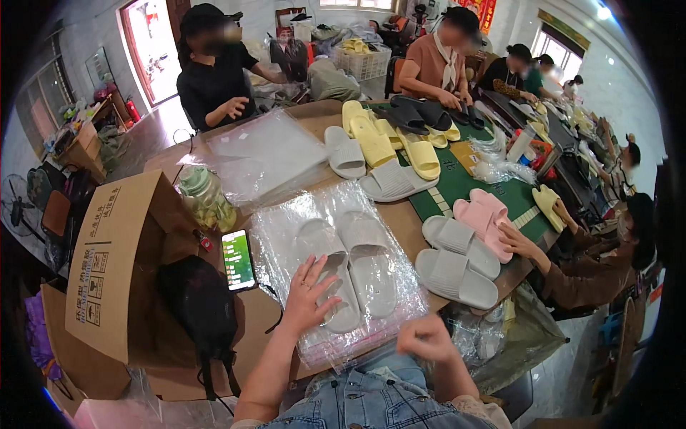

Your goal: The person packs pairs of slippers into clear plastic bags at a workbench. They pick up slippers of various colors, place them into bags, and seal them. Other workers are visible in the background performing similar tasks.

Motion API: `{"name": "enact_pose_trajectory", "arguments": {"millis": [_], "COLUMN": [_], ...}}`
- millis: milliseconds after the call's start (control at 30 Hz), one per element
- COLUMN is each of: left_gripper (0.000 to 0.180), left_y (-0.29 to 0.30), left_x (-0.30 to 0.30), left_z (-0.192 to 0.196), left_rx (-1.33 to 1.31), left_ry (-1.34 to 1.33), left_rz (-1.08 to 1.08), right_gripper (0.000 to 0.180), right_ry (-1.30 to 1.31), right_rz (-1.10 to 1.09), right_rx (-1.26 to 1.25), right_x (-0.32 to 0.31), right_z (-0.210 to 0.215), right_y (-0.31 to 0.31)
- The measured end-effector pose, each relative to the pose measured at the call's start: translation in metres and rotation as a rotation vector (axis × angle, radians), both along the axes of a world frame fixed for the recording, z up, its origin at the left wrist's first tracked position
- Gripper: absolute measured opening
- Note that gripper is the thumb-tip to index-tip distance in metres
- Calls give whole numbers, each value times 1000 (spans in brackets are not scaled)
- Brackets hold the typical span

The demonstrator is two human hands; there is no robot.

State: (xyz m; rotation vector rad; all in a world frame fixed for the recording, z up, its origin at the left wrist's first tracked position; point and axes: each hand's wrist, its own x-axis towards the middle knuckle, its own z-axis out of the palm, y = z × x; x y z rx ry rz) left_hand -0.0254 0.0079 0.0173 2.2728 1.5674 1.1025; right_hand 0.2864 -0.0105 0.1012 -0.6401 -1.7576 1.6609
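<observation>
A pair of light grey slippers (374,275) lies side by side on a stack of shiny clear plastic bags (275,239). Glare crosses the slippers, and they seem to be inside the top bag. My left hand (309,294) rests on the left slipper, fingers spread and pointing away from me. By the near right corner of the bags, my right hand (429,337) is curled into a fist; what it holds, if anything, is hidden. More grey slippers (457,275) and a pink pair (484,218) sit to the right.
On the left stand an open cardboard box (107,264), a black bag (200,307), a lit phone (238,259) and a jar (204,193). Flat plastic sheets (268,154) and yellow slippers (373,139) lie farther back. A co-worker's hand (522,242) touches the pink slippers; other people work around the tables.
</observation>
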Motion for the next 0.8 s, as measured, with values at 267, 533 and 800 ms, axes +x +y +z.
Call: {"name": "enact_pose_trajectory", "arguments": {"millis": [267, 533, 800], "left_gripper": [48, 54, 65], "left_y": [-2, 2, 8], "left_x": [-1, -2, -12], "left_z": [-5, -19, -45], "left_rx": [10, -5, 63], "left_ry": [-144, -243, -240], "left_rz": [54, 175, 316], "right_gripper": [41, 35, 20], "right_ry": [-655, -898, -557], "right_rz": [-636, -613, -662], "right_rx": [447, 548, 622], "right_x": [-98, -160, -132], "right_z": [-30, -101, -91], "right_y": [97, 122, 98]}}
